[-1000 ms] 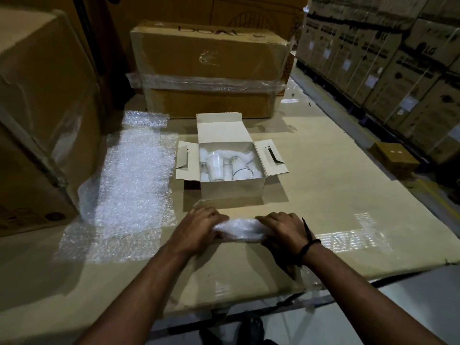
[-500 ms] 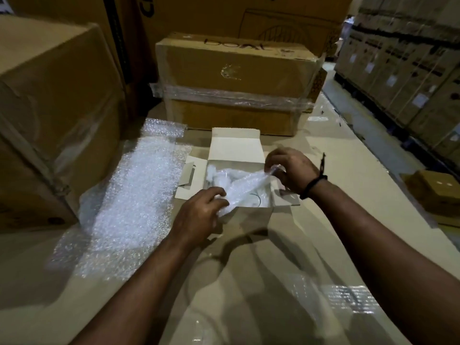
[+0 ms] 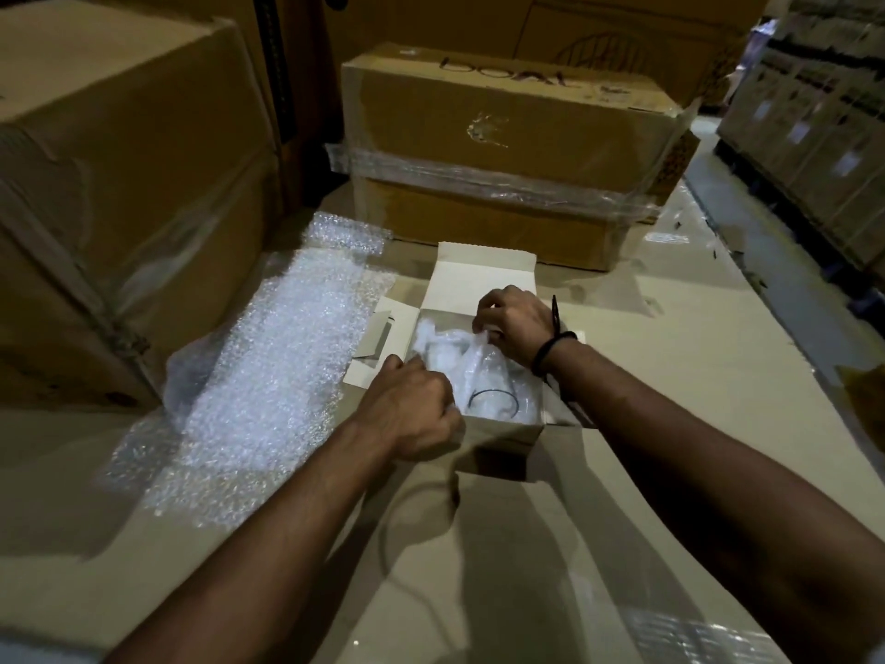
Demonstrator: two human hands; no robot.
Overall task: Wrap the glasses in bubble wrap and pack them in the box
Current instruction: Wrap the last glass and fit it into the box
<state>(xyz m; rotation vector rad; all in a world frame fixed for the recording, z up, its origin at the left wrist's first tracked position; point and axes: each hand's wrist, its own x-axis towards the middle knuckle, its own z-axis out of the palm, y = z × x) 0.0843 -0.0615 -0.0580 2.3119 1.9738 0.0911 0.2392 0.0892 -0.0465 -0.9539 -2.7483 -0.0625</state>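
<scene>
Right hand lower, wrapped glass in box

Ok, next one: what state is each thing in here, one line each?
white box: open, lid flap up at the back, side flaps out.
wrapped glass: in the box's opening, held at both ends.
left hand: grips the wrap's near end.
right hand: pinches the wrap's far end.
bubble wrap sheet: spread flat, left of the box.
brown carton: closed, banded with clear film, behind the box.
</scene>
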